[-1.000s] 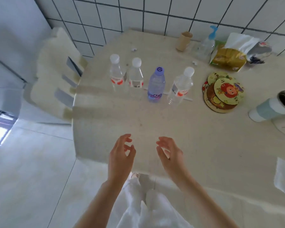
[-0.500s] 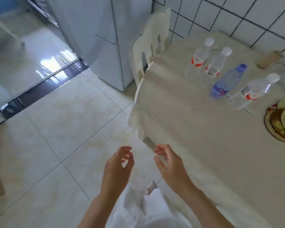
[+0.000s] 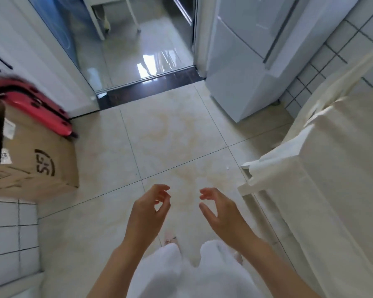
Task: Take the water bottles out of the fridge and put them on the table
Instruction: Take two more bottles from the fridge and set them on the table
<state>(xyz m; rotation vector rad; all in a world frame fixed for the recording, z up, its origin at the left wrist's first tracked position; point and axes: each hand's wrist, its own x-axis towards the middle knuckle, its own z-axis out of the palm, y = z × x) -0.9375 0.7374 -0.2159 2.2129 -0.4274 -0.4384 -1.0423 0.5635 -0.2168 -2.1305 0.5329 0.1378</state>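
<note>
Head view: the left hand (image 3: 148, 214) and right hand (image 3: 221, 212) are hanging over the tiled floor (image 3: 181, 147), fingers loosely curled, holding nothing. The cloth-covered bench (image 3: 336, 173) is showing at right. The fridge (image 3: 246, 61) is standing farther off, doors closed; no bottles are appearing in view.

Both bare forearms are extended forward at waist height. The left hand (image 3: 149, 209) is held empty, fingers loosely curled, thumb and forefinger nearly touching. The right hand (image 3: 221, 209) is held empty too, fingers relaxed and bent, thumb spread apart, palm turned inward.
</note>
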